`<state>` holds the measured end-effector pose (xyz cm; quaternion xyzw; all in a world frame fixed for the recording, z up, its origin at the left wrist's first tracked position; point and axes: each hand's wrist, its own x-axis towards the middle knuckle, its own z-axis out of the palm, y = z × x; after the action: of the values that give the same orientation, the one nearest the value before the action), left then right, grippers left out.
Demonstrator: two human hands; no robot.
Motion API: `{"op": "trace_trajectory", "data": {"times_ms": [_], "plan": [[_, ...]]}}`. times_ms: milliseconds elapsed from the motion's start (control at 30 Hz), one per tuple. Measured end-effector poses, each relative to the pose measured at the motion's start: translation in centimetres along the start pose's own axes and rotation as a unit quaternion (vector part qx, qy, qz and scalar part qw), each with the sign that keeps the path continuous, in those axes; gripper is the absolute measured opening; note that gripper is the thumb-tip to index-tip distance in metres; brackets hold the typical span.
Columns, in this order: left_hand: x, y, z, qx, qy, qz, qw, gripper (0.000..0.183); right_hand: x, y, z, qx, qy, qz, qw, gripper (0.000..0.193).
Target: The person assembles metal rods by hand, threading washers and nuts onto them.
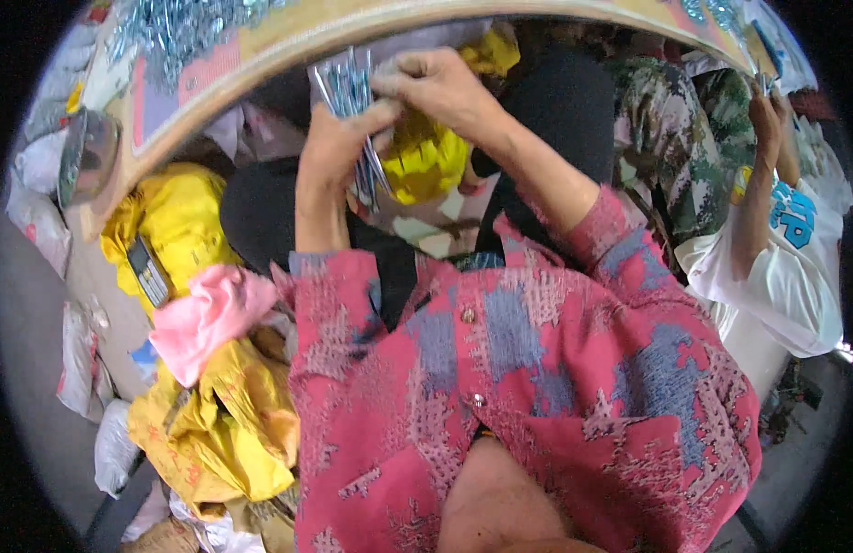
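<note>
A bundle of slender, bluish-silver metal rods (346, 85) stands up in my left hand (332, 152). The fingers wrap round it, and the lower ends of the rods come out beneath the palm. My right hand (445, 90) is at the bundle's upper right side, thumb and fingertips pinched together. Whether a rod is between those fingertips is too blurred to tell. Both hands are held in front of the table's near edge, over my lap. Below them lies a bright yellow plastic bag (426, 161) between my knees.
A heap of similar rods (182, 37) lies on the curved table (293, 46). To the left are yellow sacks (182, 217), a pink cloth (210, 318), a dark phone-like object (148, 274) and white bags (76, 359). At right, a co-worker in a white shirt (786, 267) holds both hands up.
</note>
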<state>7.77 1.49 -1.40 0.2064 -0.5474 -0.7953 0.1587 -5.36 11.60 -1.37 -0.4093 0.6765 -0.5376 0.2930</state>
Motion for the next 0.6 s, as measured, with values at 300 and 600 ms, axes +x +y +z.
{"op": "trace_trajectory", "data": {"times_ms": [300,600], "plan": [[-0.4,-0.2,2.7,-0.171,-0.078,-0.082,0.979,0.035,0.8,-1.4,-3.4,0.131,-0.132,0.066,0.980,0.020],[1.9,-1.5,5.1,-0.265,-0.055,-0.159,0.950,0.031,2.3,-2.6,-9.1,0.093,0.183,-0.010,0.979,0.012]]}}
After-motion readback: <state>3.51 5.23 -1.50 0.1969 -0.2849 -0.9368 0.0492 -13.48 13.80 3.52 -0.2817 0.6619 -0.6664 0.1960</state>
